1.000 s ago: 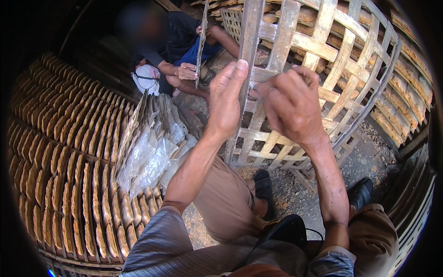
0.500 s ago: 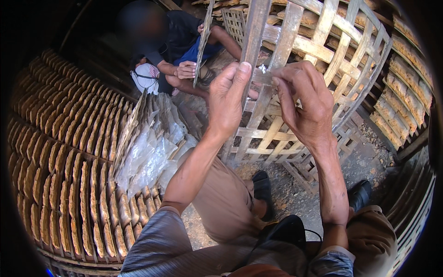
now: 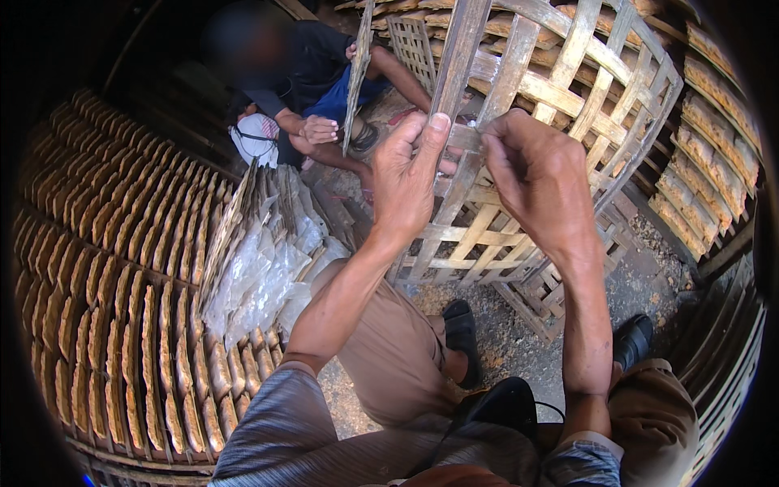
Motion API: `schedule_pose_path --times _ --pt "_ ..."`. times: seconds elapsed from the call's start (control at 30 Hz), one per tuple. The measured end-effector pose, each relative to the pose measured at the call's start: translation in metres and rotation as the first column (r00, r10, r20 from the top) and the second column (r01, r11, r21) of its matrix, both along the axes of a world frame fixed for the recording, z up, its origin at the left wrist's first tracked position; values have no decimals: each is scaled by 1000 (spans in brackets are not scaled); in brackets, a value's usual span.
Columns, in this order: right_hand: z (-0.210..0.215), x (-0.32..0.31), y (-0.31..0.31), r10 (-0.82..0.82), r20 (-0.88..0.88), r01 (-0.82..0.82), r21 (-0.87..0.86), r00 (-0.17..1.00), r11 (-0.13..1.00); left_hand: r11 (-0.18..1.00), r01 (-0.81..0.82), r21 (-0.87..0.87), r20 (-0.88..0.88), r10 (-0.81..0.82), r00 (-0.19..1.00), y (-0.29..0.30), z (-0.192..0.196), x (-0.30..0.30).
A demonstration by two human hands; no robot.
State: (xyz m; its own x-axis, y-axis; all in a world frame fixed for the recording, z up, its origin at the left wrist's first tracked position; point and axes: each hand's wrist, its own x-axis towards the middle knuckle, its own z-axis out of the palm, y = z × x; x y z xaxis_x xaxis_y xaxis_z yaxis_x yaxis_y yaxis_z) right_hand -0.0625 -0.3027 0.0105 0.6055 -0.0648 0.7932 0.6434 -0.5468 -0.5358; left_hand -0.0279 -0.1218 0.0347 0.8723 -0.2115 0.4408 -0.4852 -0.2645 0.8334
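Note:
A woven bamboo lattice tray point(image 3: 461, 61) stands tilted up in front of me. My left hand point(image 3: 404, 187) is closed round its long edge slat, thumb pointing up along the wood. Close by on the right, my right hand point(image 3: 548, 191) is bent in a pinch against the lattice, its fingertips at a crossing of slats. Whatever those fingers hold, if anything, is hidden behind them. To the left of my left forearm, a pile of thin flat sheets with clear plastic point(image 3: 260, 264) leans on rows of brown slabs point(image 3: 122, 325).
Beyond the tray a co-worker point(image 3: 312, 81) sits low, holding up a thin flat panel point(image 3: 357, 81). Racks of brown slabs point(image 3: 702, 154) rise at the right. A white cloth bundle point(image 3: 257, 140) lies beside the co-worker. My sandalled feet point(image 3: 461, 341) rest on a littered floor.
My right hand has turned and moved slightly down and right; the white scrap at its fingertips no longer shows. The tray and my left hand have shifted a little right.

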Motion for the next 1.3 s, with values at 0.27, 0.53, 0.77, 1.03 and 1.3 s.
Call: schedule_pose_path --times 0.27,0.53,0.77,1.03,1.3 --pt "-6 -4 -3 152 -52 -142 160 987 977 994 10 -106 -30 -14 999 2 9 3" --pt "-29 10 37 172 129 -182 70 977 981 951 46 -306 -79 -74 994 5 11 6" --pt "-39 12 41 196 174 -210 65 965 975 969 40 -244 -113 -69 991 16 11 7" --pt "-42 10 44 238 124 -229 -78 963 970 969 11 -246 -133 -45 990 22 7 13" --pt "-51 16 51 172 199 -158 -85 965 984 971 -26 -238 -83 6 997 19 8 13"
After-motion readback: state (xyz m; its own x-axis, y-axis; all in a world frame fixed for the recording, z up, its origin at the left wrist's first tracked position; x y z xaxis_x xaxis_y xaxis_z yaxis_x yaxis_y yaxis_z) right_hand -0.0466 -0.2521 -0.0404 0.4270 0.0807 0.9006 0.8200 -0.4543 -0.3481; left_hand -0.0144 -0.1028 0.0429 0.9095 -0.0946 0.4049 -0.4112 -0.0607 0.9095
